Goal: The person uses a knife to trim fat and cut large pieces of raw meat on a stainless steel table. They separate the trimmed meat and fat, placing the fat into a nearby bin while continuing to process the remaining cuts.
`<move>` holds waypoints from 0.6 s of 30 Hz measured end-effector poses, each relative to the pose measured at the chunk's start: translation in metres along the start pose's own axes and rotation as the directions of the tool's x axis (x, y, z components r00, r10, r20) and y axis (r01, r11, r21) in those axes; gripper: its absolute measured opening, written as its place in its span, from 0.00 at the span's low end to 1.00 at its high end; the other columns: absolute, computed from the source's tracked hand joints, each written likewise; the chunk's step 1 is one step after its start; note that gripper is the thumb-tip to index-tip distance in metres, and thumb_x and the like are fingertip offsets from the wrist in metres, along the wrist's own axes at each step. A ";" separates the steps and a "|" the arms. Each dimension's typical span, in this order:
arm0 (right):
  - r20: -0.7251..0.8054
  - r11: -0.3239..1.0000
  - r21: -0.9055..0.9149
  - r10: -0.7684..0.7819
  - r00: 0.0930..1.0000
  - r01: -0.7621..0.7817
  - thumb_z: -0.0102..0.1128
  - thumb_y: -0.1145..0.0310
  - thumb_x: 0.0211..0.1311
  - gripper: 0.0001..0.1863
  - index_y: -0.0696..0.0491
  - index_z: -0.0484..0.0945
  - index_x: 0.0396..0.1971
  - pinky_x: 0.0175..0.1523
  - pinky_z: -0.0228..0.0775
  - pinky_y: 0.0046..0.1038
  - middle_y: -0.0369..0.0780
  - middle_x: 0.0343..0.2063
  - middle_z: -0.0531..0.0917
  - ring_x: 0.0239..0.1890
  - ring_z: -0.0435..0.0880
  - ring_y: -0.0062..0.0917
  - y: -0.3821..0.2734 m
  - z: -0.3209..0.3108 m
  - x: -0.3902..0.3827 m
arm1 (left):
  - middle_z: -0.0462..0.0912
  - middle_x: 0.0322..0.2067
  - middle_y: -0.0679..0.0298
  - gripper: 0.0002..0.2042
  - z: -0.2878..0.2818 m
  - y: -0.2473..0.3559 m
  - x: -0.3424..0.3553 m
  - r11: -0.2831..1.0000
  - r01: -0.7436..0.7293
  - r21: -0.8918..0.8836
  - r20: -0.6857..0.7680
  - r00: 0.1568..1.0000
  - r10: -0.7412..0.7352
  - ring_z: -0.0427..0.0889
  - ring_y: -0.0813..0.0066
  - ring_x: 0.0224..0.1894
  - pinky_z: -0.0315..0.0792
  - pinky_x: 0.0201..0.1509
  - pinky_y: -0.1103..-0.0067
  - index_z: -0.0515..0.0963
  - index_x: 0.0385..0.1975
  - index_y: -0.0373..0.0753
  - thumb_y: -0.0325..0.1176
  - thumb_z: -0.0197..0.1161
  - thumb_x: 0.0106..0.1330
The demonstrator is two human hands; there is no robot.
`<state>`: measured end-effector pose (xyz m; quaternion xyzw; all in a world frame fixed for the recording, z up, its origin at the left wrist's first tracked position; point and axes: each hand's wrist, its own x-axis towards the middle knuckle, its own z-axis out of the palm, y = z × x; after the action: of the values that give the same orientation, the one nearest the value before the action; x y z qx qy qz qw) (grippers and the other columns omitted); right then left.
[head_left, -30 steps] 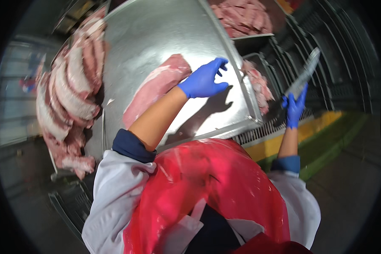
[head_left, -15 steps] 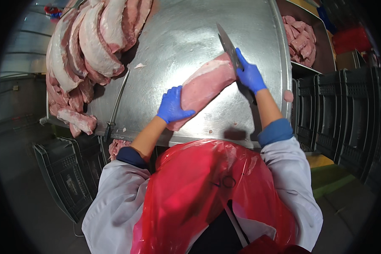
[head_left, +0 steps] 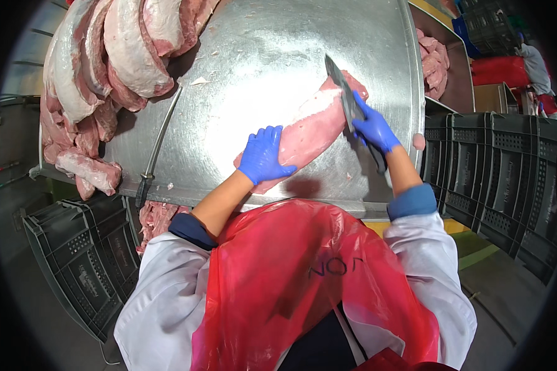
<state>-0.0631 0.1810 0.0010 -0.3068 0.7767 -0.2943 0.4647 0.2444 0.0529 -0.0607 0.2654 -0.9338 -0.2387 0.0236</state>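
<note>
A long pale-pink pork loin (head_left: pixel 315 133) lies slantwise on the metal table, with whitish fat along its far side. My gloved left hand (head_left: pixel 265 156) holds it near its left end, palm on top and thumb toward the near edge. In my gloved right hand (head_left: pixel 375 128) is a knife (head_left: pixel 338 75), its long blade pointing away from me across the loin's right part. Some meat (head_left: pixel 355 85) shows to the right of the blade; how deep the blade sits I cannot tell. The knife's handle is partly hidden by my fingers.
Large meat pieces (head_left: pixel 127 43) are heaped at the table's far left. A sharpening steel (head_left: pixel 162 133) lies near them. Cut meat fills part of a metal tub (head_left: pixel 461 71) at the right. Dark crates (head_left: pixel 470 167) stand on both sides. Another person (head_left: pixel 534 65) is at far right.
The knife has gone from the loin's right end to a place farther in, with meat now showing beyond the blade. My left hand keeps its hold. The whole view has shifted a little.
</note>
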 end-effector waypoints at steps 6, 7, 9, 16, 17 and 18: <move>-0.036 0.999 -0.046 0.014 0.999 -0.016 0.55 0.74 0.63 0.40 0.41 0.56 0.76 0.31 0.75 0.28 0.44 0.31 0.85 0.23 0.81 0.23 0.018 0.013 -0.033 | 0.74 0.49 0.47 0.48 -0.012 0.004 0.002 0.999 -0.009 -0.040 0.092 0.996 0.012 0.74 0.49 0.51 0.66 0.56 0.59 0.67 0.59 0.32 0.60 0.73 0.42; -0.045 0.997 -0.074 0.029 0.999 -0.033 0.55 0.74 0.63 0.41 0.41 0.55 0.76 0.31 0.75 0.28 0.44 0.30 0.85 0.23 0.81 0.22 0.008 0.016 -0.016 | 0.74 0.49 0.47 0.48 -0.010 0.005 0.004 0.999 -0.021 -0.037 0.081 0.996 0.024 0.74 0.49 0.51 0.66 0.56 0.59 0.67 0.60 0.32 0.61 0.73 0.42; -0.019 0.999 -0.045 0.023 1.000 -0.024 0.55 0.76 0.62 0.42 0.40 0.53 0.76 0.29 0.74 0.27 0.42 0.28 0.83 0.22 0.80 0.21 0.004 0.021 -0.014 | 0.74 0.49 0.47 0.49 -0.007 0.005 0.003 0.999 -0.026 -0.028 0.056 0.998 0.028 0.74 0.49 0.50 0.67 0.56 0.59 0.66 0.60 0.31 0.61 0.73 0.42; 0.215 0.828 0.507 0.148 0.965 -0.240 0.54 0.84 0.58 0.46 0.42 0.52 0.77 0.18 0.65 0.19 0.37 0.23 0.79 0.14 0.73 0.17 0.037 -0.011 -0.167 | 0.77 0.43 0.48 0.34 -0.023 0.027 0.040 0.993 0.115 -0.019 0.081 0.990 -0.114 0.77 0.50 0.46 0.71 0.49 0.59 0.73 0.45 0.33 0.59 0.69 0.50; 0.152 0.812 0.553 0.124 0.981 -0.188 0.53 0.84 0.59 0.46 0.42 0.51 0.77 0.17 0.65 0.19 0.37 0.23 0.79 0.14 0.73 0.17 0.039 -0.022 -0.162 | 0.78 0.42 0.46 0.32 -0.021 0.037 0.066 0.996 0.057 -0.075 -0.025 0.998 -0.059 0.78 0.48 0.46 0.72 0.49 0.59 0.74 0.42 0.33 0.58 0.69 0.52; 0.084 0.793 0.594 0.104 0.991 -0.133 0.53 0.84 0.59 0.46 0.42 0.50 0.77 0.17 0.65 0.19 0.37 0.22 0.79 0.14 0.73 0.17 0.041 -0.033 -0.154 | 0.79 0.42 0.45 0.30 -0.018 0.050 0.092 0.992 -0.011 -0.128 -0.133 0.991 -0.006 0.79 0.46 0.45 0.74 0.49 0.60 0.74 0.40 0.33 0.57 0.68 0.54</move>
<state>-0.0423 0.3282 0.0670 -0.1021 0.6508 -0.4872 0.5733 0.1444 0.0352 -0.0292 0.2776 -0.9132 -0.2799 0.1030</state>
